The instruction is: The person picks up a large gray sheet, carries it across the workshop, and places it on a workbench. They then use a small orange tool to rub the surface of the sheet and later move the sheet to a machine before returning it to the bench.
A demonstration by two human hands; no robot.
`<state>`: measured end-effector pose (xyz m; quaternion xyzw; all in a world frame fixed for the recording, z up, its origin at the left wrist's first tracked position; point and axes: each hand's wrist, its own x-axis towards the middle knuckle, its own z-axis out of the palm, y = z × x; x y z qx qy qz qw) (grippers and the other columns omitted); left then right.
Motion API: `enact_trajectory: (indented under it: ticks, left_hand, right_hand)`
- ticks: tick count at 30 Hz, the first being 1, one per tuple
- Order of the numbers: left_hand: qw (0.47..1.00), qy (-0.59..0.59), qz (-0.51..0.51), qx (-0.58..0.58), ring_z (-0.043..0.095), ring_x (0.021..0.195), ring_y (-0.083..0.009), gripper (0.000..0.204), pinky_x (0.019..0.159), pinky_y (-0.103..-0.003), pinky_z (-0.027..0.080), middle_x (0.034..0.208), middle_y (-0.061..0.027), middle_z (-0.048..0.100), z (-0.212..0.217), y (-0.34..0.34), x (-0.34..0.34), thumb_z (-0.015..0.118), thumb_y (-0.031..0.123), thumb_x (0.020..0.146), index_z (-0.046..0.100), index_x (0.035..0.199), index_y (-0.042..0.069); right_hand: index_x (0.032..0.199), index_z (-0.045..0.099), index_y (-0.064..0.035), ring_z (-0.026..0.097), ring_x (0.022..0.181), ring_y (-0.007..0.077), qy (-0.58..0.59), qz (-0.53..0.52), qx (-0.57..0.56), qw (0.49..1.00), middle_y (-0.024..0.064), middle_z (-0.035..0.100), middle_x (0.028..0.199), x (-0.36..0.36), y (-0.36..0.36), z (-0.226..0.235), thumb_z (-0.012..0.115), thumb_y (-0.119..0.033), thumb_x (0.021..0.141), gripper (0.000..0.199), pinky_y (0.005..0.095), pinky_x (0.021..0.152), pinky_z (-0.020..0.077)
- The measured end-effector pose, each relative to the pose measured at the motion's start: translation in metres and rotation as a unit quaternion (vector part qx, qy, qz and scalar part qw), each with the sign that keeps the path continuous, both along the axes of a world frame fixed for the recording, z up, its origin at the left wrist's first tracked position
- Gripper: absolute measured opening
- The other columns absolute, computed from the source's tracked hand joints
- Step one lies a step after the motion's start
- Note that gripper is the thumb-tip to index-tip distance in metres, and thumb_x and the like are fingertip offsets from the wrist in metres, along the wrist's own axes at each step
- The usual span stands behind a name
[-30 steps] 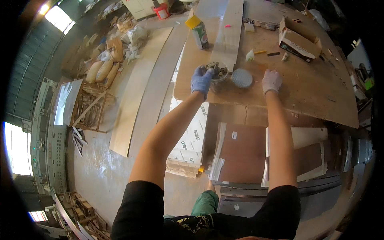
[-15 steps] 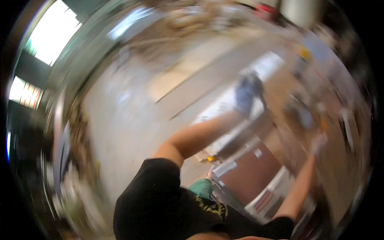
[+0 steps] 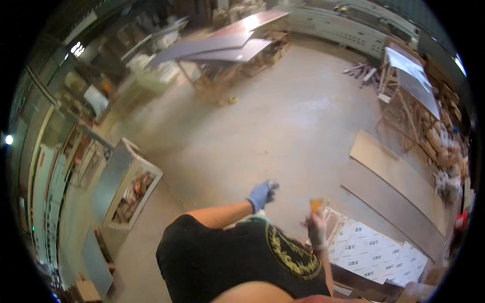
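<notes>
My left hand (image 3: 261, 197), in a blue work glove with dark fingertips, is stretched out over the bare floor. Its fingers look apart, with nothing seen in them. My right hand (image 3: 317, 231), in a pale glove, is closed around a small tool with a yellow-orange part (image 3: 317, 205) pointing up and away from me. The tool's kind is too blurred to tell. Beside my right hand lies a white sheet (image 3: 371, 252) with printed marks, low at the right.
Long tan (image 3: 384, 156) and brown boards (image 3: 389, 204) lie right. A frame-like box of scraps (image 3: 134, 189) stands left. Dark panels (image 3: 227, 50) rest on supports at the far side. Another rack holds a shiny panel (image 3: 411, 76) at the far right. Concrete floor (image 3: 273, 131) stretches between.
My view has swung to the left, away from the stack with the brown panel. Now the wide floor lies before me. The yellow-orange tool stays in my right hand.
</notes>
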<state>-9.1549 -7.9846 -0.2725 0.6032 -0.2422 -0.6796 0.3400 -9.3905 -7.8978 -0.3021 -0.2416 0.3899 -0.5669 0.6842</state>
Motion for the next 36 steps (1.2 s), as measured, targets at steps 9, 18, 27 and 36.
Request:
enact_trajectory:
  ticks: [9, 18, 27, 36]
  left_hand:
    - [0.812, -0.281, 0.056, -0.509, 0.048, 0.061, -0.0058, 0.037, 0.055, -0.019, 0.042, 0.072, 0.001, 0.053, 0.083, -0.074, 0.264, 0.048, 0.037, 0.091, 0.059, 0.103, 0.003]
    - [0.748, -0.397, 0.148, -0.511, 0.056, 0.07, -0.0093, 0.027, 0.066, -0.023, 0.046, 0.082, -0.0037, 0.058, 0.09, -0.145, 0.448, 0.052, 0.029, 0.09, 0.059, 0.097, 0.004]
    - [0.58, 0.484, 0.534, -0.38, 0.062, 0.079, -0.0168, 0.021, 0.077, -0.036, 0.052, 0.085, -0.001, 0.065, 0.096, -0.288, 0.61, 0.048, 0.028, 0.089, 0.062, 0.094, 0.012]
    - [0.369, 0.563, 0.65, -0.353, 0.062, 0.088, -0.0282, 0.027, 0.085, -0.044, 0.05, 0.09, -0.0132, 0.066, 0.055, -0.345, 0.816, 0.045, 0.022, 0.09, 0.063, 0.091, 0.003]
  right_hand:
    - [0.09, 0.057, -0.0017, 0.053, 0.063, 0.0104, 0.143, 0.329, -0.184, 0.915, 0.004, 0.057, 0.075, 0.298, -0.24, 0.118, 0.043, -0.035, 0.093, 0.036, 0.0241, 0.057, 0.0426]
    - [0.097, 0.055, -0.0014, 0.049, 0.061, 0.0064, 0.1, 0.537, -0.241, 0.803, -0.0005, 0.053, 0.069, 0.517, -0.366, 0.133, 0.047, -0.022, 0.092, 0.022, 0.0232, 0.058, 0.0442]
    - [0.091, 0.056, -0.0027, 0.05, 0.056, 0.0068, 0.079, 0.597, -0.16, 0.782, 0.002, 0.055, 0.064, 0.701, -0.533, 0.138, 0.048, -0.026, 0.091, 0.024, 0.0208, 0.054, 0.0421]
    - [0.095, 0.056, -0.0024, 0.053, 0.058, 0.0077, 0.081, 0.685, -0.112, 0.715, 0.0035, 0.06, 0.069, 0.92, -0.615, 0.102, 0.051, -0.027, 0.09, 0.026, 0.0202, 0.054, 0.0426]
